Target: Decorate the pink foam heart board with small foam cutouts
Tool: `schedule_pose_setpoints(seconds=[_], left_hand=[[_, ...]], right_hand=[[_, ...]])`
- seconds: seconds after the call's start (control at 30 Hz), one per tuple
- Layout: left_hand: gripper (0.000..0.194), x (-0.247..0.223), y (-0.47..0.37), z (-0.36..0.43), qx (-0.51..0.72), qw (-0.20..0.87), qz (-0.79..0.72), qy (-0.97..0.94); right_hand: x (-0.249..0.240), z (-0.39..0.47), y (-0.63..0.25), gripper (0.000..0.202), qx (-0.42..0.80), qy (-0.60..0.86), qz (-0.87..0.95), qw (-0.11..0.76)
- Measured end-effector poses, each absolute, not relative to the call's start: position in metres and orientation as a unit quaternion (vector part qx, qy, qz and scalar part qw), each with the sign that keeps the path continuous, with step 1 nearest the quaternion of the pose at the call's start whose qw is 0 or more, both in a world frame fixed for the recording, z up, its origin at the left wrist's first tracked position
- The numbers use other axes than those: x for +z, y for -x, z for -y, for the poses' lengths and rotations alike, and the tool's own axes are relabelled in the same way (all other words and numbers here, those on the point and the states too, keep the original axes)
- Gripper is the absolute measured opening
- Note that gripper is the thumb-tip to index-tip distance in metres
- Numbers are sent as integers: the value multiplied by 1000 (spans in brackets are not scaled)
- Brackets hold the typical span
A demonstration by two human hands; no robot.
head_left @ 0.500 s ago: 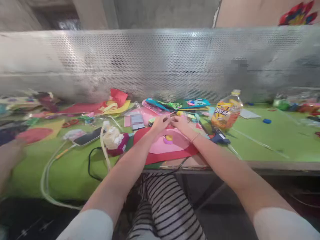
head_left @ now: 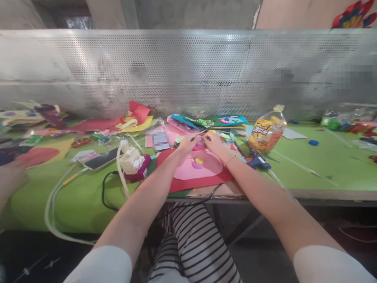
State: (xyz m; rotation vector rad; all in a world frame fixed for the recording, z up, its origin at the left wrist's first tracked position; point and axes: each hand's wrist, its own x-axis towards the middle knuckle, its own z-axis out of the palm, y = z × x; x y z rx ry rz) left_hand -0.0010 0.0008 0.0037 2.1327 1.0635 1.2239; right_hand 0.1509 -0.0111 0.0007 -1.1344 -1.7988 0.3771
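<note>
The pink oval [head_left: 196, 174] lay on the red sheet [head_left: 178, 186], just bodyward of the left hand [head_left: 187, 144] and right hand [head_left: 215, 144], long axis sideways; neither was clearly nearer; what either grip held, I couldn't tell.

The left forearm [head_left: 151, 196] and right forearm [head_left: 265, 192] are slanting forward and inward. The left hand [head_left: 188, 144] and right hand [head_left: 214, 143] are facing each other just apart, bent fingers pointing inward; the fingertips' grip is showing too small to tell.
</note>
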Motion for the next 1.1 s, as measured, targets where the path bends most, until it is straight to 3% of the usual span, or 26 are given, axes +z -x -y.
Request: schedule_pose_setpoints(seconds=[0.2,0.37,0.6,0.7,0.83,0.93,1.1], left_hand=[[29,7,-1,7,436,218,-391,-780],[28,5,0,2,444,226,-391,-774],[22,-2,1,-7,437,244,-389,-773],[10,-3,8,-9,438,175,-416,-778],[39,-6,14,-11,314,47,-407,-857],[43,-11,13,-14,243,-5,-385,-890],[45,-14,16,-18,260,-37,-374,-889]], right_hand=[[7,15,-160,10,-17,414,783,463],[0,10,-157,17,-24,339,842,418],[-5,5,-159,14,-19,365,872,326],[-4,7,-160,11,-35,386,869,309],[-9,8,-163,7,-40,412,865,284],[-14,6,-164,4,-29,425,862,273],[-14,3,-161,7,-29,419,846,327]])
